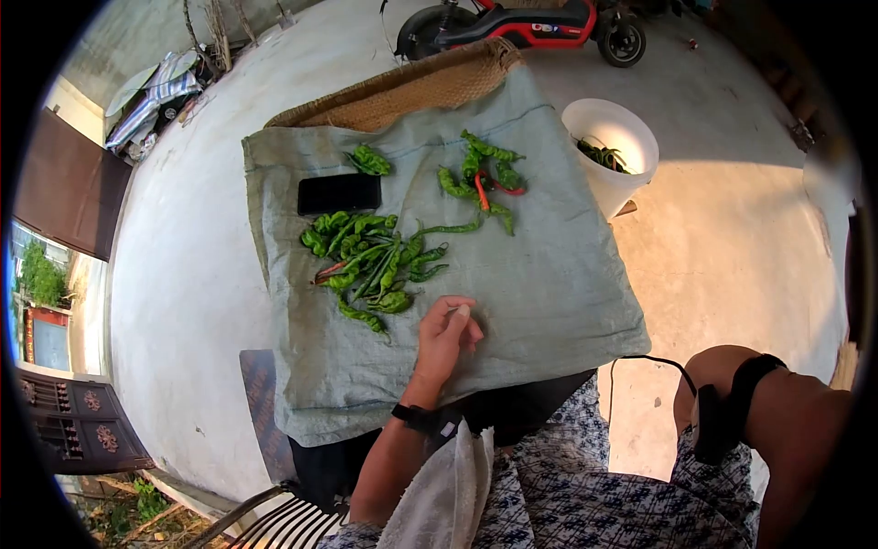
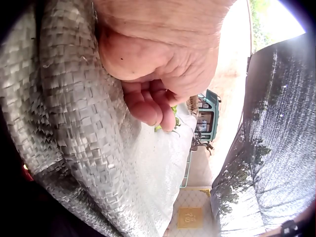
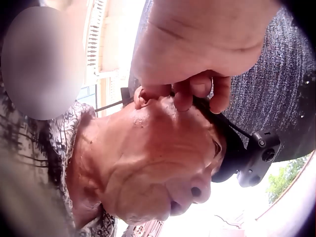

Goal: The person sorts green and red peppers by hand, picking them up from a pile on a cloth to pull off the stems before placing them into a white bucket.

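Observation:
My left hand (image 1: 446,331) rests on the grey-green woven sack, its fingers loosely curled with nothing seen in them. Just up and left of it lies a heap of green chilli peppers (image 1: 384,265), a few reddish. In the left wrist view the fingers (image 2: 148,111) hang beside the sack's folds (image 2: 79,98). My right hand (image 3: 197,64) is raised against the side of the person's head, by the ear and the head strap, outside the head view. Its fingertips are bent there; whether they pinch anything I cannot tell.
A black phone (image 1: 338,194) lies above the heap, with a single green pepper (image 1: 369,160) beside it. Green and red peppers (image 1: 480,178) form a smaller group farther right. A white bucket (image 1: 631,188) holding some peppers stands right of the sack (image 1: 549,302). Behind is a red scooter (image 1: 540,27).

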A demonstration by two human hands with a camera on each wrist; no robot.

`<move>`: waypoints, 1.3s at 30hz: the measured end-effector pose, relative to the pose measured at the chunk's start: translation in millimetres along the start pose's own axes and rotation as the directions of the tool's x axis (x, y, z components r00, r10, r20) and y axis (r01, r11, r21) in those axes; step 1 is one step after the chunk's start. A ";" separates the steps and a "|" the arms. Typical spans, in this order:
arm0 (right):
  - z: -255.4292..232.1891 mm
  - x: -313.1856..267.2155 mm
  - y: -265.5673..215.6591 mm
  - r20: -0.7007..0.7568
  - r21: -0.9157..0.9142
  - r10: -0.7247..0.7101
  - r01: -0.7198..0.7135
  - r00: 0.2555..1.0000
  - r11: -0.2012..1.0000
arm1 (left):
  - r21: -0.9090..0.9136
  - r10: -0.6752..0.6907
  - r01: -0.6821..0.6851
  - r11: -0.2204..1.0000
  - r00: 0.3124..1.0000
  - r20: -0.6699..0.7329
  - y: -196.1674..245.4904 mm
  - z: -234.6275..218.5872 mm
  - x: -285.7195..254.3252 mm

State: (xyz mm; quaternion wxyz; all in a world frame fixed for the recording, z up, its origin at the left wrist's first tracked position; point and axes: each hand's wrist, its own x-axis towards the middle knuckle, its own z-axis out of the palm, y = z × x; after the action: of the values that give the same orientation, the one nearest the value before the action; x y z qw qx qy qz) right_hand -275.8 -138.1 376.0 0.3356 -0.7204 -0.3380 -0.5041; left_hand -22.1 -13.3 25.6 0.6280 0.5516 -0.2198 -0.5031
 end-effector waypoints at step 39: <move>45.4 -2.3 23.1 0.054 0.648 -0.098 0.040 0.994 0.760 | -0.066 0.050 -0.045 0.997 0.997 0.066 -8.8 -11.0 2.3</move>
State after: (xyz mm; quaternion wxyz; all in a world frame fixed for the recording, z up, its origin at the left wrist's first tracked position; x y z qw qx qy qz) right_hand -234.7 -113.6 358.4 0.5297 -0.5685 -0.5309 -0.3381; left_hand -15.5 -9.1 13.7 0.6495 0.5081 -0.2375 -0.5133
